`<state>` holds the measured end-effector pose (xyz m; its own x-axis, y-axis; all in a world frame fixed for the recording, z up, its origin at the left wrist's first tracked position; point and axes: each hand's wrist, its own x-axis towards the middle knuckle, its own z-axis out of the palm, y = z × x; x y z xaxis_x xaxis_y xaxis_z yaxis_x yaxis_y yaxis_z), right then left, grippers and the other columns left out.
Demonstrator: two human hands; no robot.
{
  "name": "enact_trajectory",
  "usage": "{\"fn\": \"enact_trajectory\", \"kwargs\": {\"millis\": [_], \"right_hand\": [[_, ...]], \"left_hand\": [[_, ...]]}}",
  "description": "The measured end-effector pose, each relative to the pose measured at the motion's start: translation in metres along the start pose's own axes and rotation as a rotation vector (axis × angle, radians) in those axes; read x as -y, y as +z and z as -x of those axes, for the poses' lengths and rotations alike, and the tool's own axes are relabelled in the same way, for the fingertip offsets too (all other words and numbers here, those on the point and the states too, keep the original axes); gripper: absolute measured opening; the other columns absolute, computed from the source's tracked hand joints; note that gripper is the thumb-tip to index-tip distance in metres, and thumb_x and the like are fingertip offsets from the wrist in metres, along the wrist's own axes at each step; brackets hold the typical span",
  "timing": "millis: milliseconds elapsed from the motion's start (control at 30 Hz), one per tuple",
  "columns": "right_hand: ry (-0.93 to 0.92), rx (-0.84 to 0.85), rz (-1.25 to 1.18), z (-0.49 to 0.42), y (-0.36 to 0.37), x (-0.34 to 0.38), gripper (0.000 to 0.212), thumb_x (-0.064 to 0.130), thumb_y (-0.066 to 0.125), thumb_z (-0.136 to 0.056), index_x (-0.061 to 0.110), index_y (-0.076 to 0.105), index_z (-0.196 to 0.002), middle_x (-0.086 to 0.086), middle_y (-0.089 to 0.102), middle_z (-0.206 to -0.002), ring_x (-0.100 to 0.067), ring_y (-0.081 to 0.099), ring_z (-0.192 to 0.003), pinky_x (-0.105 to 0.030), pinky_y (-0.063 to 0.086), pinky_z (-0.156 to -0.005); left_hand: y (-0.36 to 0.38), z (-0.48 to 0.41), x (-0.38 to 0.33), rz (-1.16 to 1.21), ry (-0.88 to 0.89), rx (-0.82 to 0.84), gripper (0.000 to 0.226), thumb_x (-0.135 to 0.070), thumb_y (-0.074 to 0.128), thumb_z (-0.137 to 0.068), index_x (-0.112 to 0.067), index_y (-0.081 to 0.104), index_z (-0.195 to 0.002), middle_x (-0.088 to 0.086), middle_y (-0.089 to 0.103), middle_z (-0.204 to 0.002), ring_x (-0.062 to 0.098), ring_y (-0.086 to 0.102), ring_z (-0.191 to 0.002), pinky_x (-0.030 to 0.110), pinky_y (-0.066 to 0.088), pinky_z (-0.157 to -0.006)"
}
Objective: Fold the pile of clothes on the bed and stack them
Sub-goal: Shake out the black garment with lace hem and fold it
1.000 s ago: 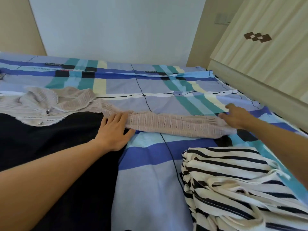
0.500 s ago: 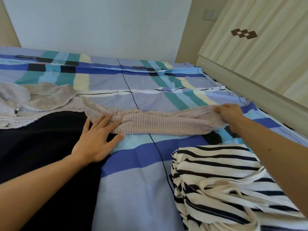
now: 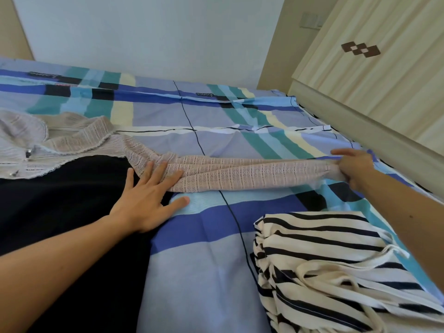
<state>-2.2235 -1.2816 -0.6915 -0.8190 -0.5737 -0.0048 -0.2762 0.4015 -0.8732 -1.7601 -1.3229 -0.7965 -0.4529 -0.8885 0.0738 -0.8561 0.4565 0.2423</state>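
Nearest, at 5 o'clock, a cream-and-black striped knit garment (image 3: 331, 255) is lying bunched and unfolded on the blue, teal and yellow plaid bed sheet (image 3: 197, 272). At 8 o'clock a plain black cloth garment (image 3: 60, 205) is lying spread flat. Just past its edge, near centre, the left hand (image 3: 149, 195) is pressing down flat with fingers straight and spread. Its fingertips are on the shoulder end of the pale pink openwork knit sleeve (image 3: 245, 174) and its thumb is resting on the sheet. The sleeve is running out toward 3 o'clock as a long, twisted band. There the right hand (image 3: 353, 167) is pinching the cuff end, fingers curled round the fabric and one finger sticking out straight. The hands are well apart, one at each end. Farther back, at 9 to 10 o'clock, the greyish-pink lace-edged collar (image 3: 72, 143) is lying rumpled along the black garment's upper edge; cannot tell whether the two are one piece. At 1 to 2 o'clock the pale wooden headboard (image 3: 360, 97) is rising beside the bed. Judgement: the sleeve is being straightened ahead of folding, and the task is barely begun. To do this well, anchor the shoulder firmly, untwist the band until it is lying flat, then carry the cuff across toward 9 o'clock without dragging the body.
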Motion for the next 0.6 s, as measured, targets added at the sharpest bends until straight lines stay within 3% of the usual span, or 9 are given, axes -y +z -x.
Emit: {"fn": "enact_trajectory", "kwargs": {"millis": [67,133,233,300,367,467,533,600], "right_hand": [[0.037,0.173,0.075,0.002,0.002,-0.007,0.047,-0.011,0.042,-0.096,0.020,0.072,-0.113,-0.018,0.063,-0.127,-0.033,0.064,-0.111,-0.047,0.057,-0.090],[-0.020,0.225,0.089,0.005,-0.001,-0.011,0.050,-0.011,0.044,-0.096,0.019,0.065,-0.129,-0.018,0.058,-0.137,-0.029,0.060,-0.117,-0.044,0.052,-0.098],[-0.242,0.092,0.116,0.006,-0.011,-0.018,0.056,-0.004,0.052,-0.097,0.024,0.051,-0.145,-0.011,0.048,-0.150,-0.025,0.051,-0.133,-0.043,0.046,-0.107],[-0.281,0.045,0.317,0.004,-0.017,-0.027,0.056,0.009,0.061,-0.096,0.023,0.045,-0.148,-0.012,0.044,-0.153,-0.030,0.048,-0.136,-0.046,0.044,-0.108],[-0.132,0.113,0.454,0.003,-0.018,-0.036,0.052,0.036,0.065,-0.094,0.015,0.052,-0.140,-0.018,0.053,-0.142,-0.038,0.056,-0.123,-0.045,0.051,-0.094],[0.118,0.321,0.417,0.017,-0.014,-0.034,0.066,0.067,0.062,-0.085,0.008,0.057,-0.113,-0.015,0.062,-0.109,-0.032,0.061,-0.101,-0.034,0.050,-0.071],[0.192,0.419,0.397,0.019,-0.013,-0.031,0.067,0.061,0.071,-0.081,0.003,0.061,-0.111,-0.015,0.065,-0.097,-0.025,0.059,-0.077,-0.028,0.044,-0.057],[0.256,0.474,0.374,0.024,-0.012,-0.024,0.048,0.040,0.070,-0.089,0.003,0.062,-0.119,-0.013,0.064,-0.089,-0.019,0.051,-0.061,-0.025,0.036,-0.048]], "left_hand": [[0.001,-0.001,0.001,-0.005,-0.006,0.009,0.099,-0.096,-0.009,-0.063,-0.054,-0.003,-0.153,-0.010,-0.018,-0.165,0.018,-0.021,-0.152,0.055,-0.014,-0.120],[0.001,-0.002,0.001,-0.011,-0.006,0.013,0.101,-0.097,-0.010,-0.062,-0.054,-0.003,-0.153,-0.009,-0.018,-0.165,0.018,-0.020,-0.152,0.055,-0.014,-0.120],[0.001,-0.002,0.002,-0.013,0.001,0.016,0.102,-0.097,-0.010,-0.061,-0.054,-0.004,-0.153,-0.009,-0.017,-0.165,0.019,-0.020,-0.152,0.056,-0.013,-0.119],[0.001,-0.001,0.001,-0.007,0.005,0.017,0.103,-0.098,-0.010,-0.060,-0.054,-0.004,-0.153,-0.008,-0.018,-0.165,0.020,-0.020,-0.152,0.057,-0.013,-0.119],[0.000,-0.001,0.001,-0.006,0.006,0.022,0.103,-0.098,-0.010,-0.059,-0.055,-0.006,-0.152,-0.008,-0.019,-0.165,0.021,-0.020,-0.152,0.057,-0.013,-0.119],[0.000,-0.001,0.001,0.011,0.028,0.003,0.094,-0.097,-0.007,-0.063,-0.060,-0.012,-0.149,-0.008,-0.024,-0.164,0.024,-0.021,-0.152,0.059,-0.013,-0.118],[-0.002,0.002,-0.001,0.020,0.097,-0.051,0.087,-0.096,-0.005,-0.067,-0.061,-0.013,-0.147,-0.009,-0.028,-0.163,0.024,-0.024,-0.151,0.062,-0.013,-0.118],[-0.004,0.003,-0.004,0.006,0.170,-0.070,0.089,-0.094,-0.007,-0.069,-0.057,-0.006,-0.150,-0.011,-0.022,-0.164,0.019,-0.025,-0.151,0.064,-0.011,-0.118]]}}
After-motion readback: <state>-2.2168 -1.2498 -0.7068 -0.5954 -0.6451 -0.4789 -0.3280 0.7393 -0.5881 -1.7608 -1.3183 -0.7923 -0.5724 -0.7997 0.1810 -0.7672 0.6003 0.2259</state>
